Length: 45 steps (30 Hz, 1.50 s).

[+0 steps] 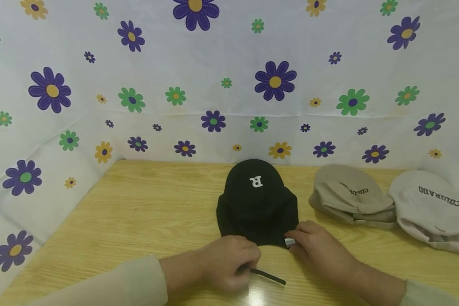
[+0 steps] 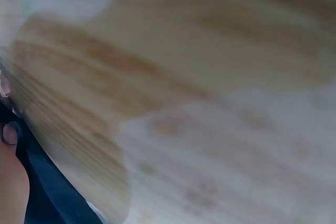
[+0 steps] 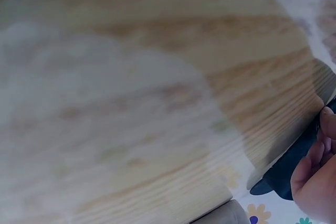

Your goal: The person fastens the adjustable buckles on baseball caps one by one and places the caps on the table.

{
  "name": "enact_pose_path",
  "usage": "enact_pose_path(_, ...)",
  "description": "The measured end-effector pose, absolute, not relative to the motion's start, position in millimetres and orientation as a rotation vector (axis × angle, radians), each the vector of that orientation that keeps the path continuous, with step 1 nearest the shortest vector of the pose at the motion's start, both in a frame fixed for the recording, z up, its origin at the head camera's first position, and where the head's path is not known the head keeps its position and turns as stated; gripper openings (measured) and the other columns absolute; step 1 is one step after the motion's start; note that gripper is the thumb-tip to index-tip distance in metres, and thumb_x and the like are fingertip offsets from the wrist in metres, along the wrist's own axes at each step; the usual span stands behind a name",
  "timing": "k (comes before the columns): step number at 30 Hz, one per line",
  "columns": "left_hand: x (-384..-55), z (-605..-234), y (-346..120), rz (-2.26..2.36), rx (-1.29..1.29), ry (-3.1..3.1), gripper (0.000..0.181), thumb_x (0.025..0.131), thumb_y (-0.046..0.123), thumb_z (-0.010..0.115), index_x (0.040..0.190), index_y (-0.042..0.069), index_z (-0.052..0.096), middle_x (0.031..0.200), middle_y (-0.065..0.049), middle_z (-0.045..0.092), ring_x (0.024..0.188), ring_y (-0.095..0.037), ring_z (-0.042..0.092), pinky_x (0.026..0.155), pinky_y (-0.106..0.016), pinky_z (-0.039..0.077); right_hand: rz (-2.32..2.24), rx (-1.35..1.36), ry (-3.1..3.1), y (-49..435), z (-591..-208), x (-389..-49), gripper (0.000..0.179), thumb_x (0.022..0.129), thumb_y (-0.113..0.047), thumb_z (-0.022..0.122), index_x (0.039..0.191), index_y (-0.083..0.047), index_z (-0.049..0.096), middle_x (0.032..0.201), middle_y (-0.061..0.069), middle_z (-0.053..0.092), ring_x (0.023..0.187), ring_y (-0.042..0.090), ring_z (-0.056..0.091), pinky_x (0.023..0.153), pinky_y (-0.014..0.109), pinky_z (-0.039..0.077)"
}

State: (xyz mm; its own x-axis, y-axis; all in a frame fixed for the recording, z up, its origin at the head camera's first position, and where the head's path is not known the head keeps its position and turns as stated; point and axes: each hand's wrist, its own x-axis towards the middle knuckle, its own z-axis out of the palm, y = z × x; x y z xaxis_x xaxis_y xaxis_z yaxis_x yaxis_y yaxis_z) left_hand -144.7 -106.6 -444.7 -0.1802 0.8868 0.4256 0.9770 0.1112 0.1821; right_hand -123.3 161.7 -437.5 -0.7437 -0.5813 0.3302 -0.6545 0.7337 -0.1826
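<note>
A black cap (image 1: 252,204) with a white letter R sits on the wooden table in front of me. At its near left edge, my left hand (image 1: 229,263) has its fingers curled round a thin black strap (image 1: 268,277), whose free end sticks out to the right. My right hand (image 1: 323,250) pinches the near right edge of the cap, beside a small white label (image 1: 290,242). Dark cap fabric (image 2: 47,177) shows beside the hand in the left wrist view. From the right wrist, the fingers (image 3: 315,161) are seen against the cap's edge.
To the right on the wooden table (image 1: 157,204) lie a tan cap (image 1: 344,187) and an off-white cap (image 1: 432,199), both lettered COLORADO. A white cloth with printed flowers (image 1: 229,51) hangs behind the table and along its left side.
</note>
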Motion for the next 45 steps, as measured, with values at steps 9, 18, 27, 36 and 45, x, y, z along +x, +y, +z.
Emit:
enact_pose_path(9,-144.3,-445.8,-105.2,-0.591,-1.798,-2.215,0.016,0.085,0.001,0.062,0.093,0.014,0.063,0.093,0.005,0.064,0.082,-0.004,0.06,0.081,-0.011,0.047,0.371,0.861,-2.608,162.0,-438.2,-122.6,0.028,0.074,-0.015,0.087,0.099,-0.02,0.075,0.094,-0.011,0.059,0.09,0.007,0.05,0.076,0.031,0.042)
enact_pose_path(18,-149.2,-446.9,-105.6,-0.528,-1.683,-2.105,0.018,0.083,0.007,0.069,0.099,0.013,0.064,0.099,0.004,0.063,0.086,-0.006,0.06,0.08,-0.014,0.047,0.426,0.892,-2.484,164.1,-439.4,-125.8,0.028,0.074,-0.014,0.086,0.099,-0.017,0.074,0.101,-0.007,0.065,0.1,0.011,0.057,0.085,0.041,0.047)
enact_pose_path(27,-150.4,-445.9,-102.8,-0.458,-1.546,-1.979,0.009,0.084,0.009,0.068,0.091,0.013,0.065,0.089,0.005,0.065,0.08,-0.004,0.063,0.07,-0.013,0.047,0.469,0.918,-2.504,163.1,-439.1,-127.3,0.027,0.076,-0.013,0.085,0.101,-0.015,0.073,0.102,-0.008,0.067,0.096,0.007,0.059,0.082,0.028,0.055)
enact_pose_path(36,-151.6,-448.0,-101.7,-0.406,-1.438,-1.949,0.013,0.078,0.011,0.074,0.088,0.013,0.066,0.08,0.007,0.066,0.072,-0.002,0.063,0.065,-0.014,0.046,0.484,0.957,-2.433,163.2,-441.5,-128.0,0.026,0.079,-0.015,0.082,0.103,-0.014,0.073,0.104,-0.006,0.068,0.098,0.01,0.06,0.083,0.031,0.055)
enact_pose_path(45,-152.8,-449.9,-102.3,-0.372,-1.391,-1.96,0.019,0.075,0.016,0.08,0.086,0.014,0.065,0.078,0.007,0.066,0.071,-0.004,0.064,0.063,-0.016,0.046,0.512,0.999,-2.403,164.0,-441.9,-127.9,0.029,0.078,-0.014,0.081,0.106,-0.014,0.073,0.106,-0.007,0.068,0.1,0.01,0.059,0.084,0.032,0.053)
